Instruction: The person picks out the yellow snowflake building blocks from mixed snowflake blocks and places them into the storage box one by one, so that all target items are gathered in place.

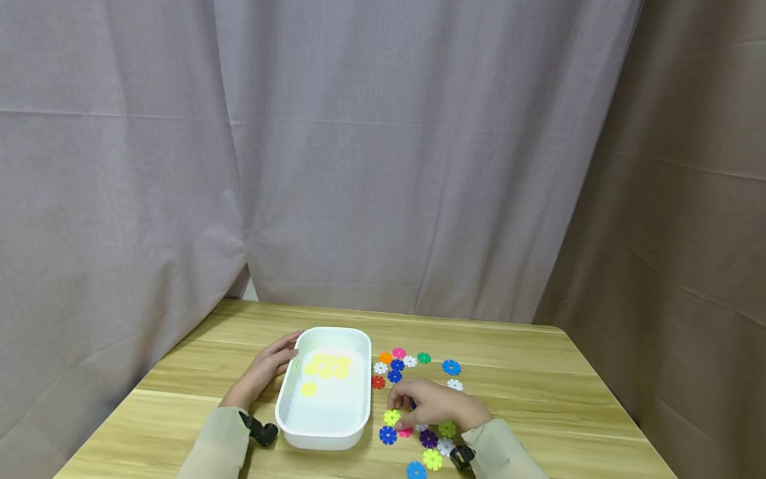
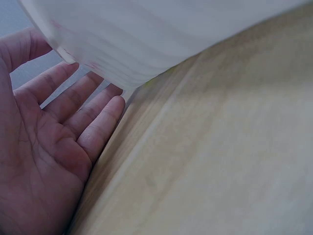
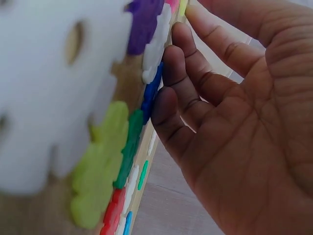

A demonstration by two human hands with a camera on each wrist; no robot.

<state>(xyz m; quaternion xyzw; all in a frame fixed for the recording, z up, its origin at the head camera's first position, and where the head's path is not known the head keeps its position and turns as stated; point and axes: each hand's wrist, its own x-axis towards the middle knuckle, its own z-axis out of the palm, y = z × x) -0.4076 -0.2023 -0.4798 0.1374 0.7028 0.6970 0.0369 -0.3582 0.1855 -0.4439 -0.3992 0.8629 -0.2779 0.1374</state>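
A white plastic tray (image 1: 281, 406) stands on the table, with several yellow interlocking discs (image 1: 308, 389) lying on its bottom. My left hand (image 1: 266, 367) holds the tray by its left side, thumb at the rim and fingers against the outer wall (image 2: 132, 39). To the right of the tray, my right hand (image 1: 433, 402) is low over scattered flower-shaped discs. Its thumb and index finger pinch a yellow-green disc (image 1: 391, 417) at opposite edges. The other fingers (image 3: 171, 107) curl just above the table, close to a dark blue disc (image 3: 151, 93).
Several discs lie behind the right hand, among them an orange disc (image 1: 385, 358), a red disc (image 1: 378, 382) and a blue disc (image 1: 451, 367). Nearer are a purple disc (image 1: 428, 438) and another yellow-green disc (image 1: 432, 459). Grey curtains (image 1: 383, 166) hang behind the wooden table (image 1: 526, 379).
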